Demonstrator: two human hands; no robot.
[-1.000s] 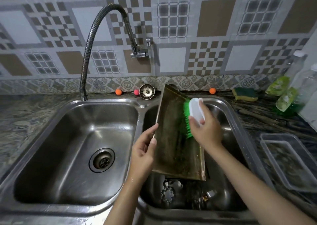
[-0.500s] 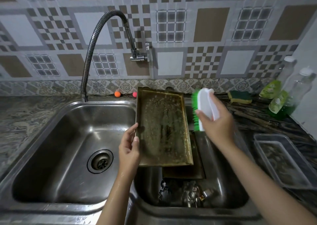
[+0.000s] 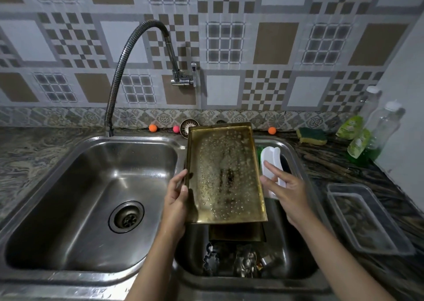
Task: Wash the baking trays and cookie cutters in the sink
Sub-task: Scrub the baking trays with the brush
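Since 0.5 s ago the scrub brush (image 3: 270,163) has dropped from raised beside the tray to low in the right basin, and the right hand (image 3: 288,194) has loosened off it; tray barely shifted.

Double sink (image 3: 68,275): left basin bare w/ drain, right basin holds the work. Flexible faucet (image 3: 128,55) arcs over, spout end at the left basin's back rim; no water visible running.

Baking tray (image 3: 226,174) is held over the right basin, tilted up, inside face toward the camera, covered w/ suds/droplets and dark streaks down the middle. Left hand (image 3: 176,199) clamps its left edge, thumb on the front, fingers behind. Second tray (image 3: 236,232) leans below it, mostly hidden.

Right hand is spread wide, fingers just touching or just off the brush's white back; can't tell which, blurred. Brush looks set down or mid-release.

Cookie cutters (image 3: 231,261) lie piled at the basin's front, untouched by either hand.

Step, as I read it: scrubbing of this tray's inside paused or done; rinse looks next. That calls for freeing the right hand, opening the tap, and moving the tray left under the spout. Slippery soapy edge — needs a 2nd hand on it.
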